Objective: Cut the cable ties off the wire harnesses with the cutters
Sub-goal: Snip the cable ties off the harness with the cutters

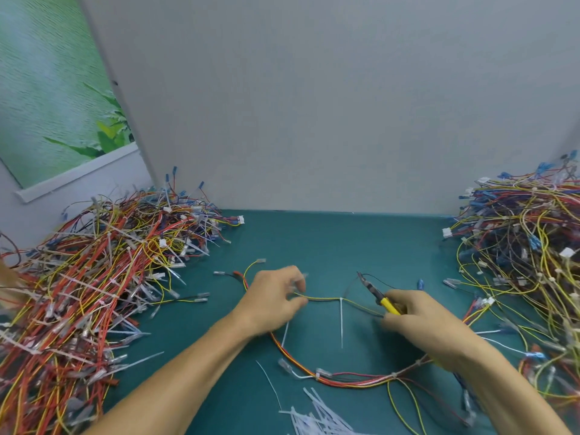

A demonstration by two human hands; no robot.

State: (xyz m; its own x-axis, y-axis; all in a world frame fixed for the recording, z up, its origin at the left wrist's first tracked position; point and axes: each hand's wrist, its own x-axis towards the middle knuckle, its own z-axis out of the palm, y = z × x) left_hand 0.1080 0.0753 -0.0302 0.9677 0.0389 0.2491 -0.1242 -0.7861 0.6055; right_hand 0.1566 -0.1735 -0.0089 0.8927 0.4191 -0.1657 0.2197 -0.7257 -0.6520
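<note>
On the green bench (329, 240) one harness (345, 379) loops between the hands. The left hand (273, 301) pinches its yellow wire in a narrow grip (fingers blurred). The right hand (417, 321) has its grip closed round the yellow-handled cutters (376, 293). A white cable tie (341, 321) sits on the wire between them. A left heap (94, 293) and a right heap (527, 262) of harnesses flank the hands, and loose ties (317, 412) lie near.

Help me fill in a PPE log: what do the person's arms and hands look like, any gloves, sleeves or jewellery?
The left hand and right hand are bare: no gloves, no rings or watch visible, though motion blurs them. Both forearms are uncovered; no sleeve in view.
</note>
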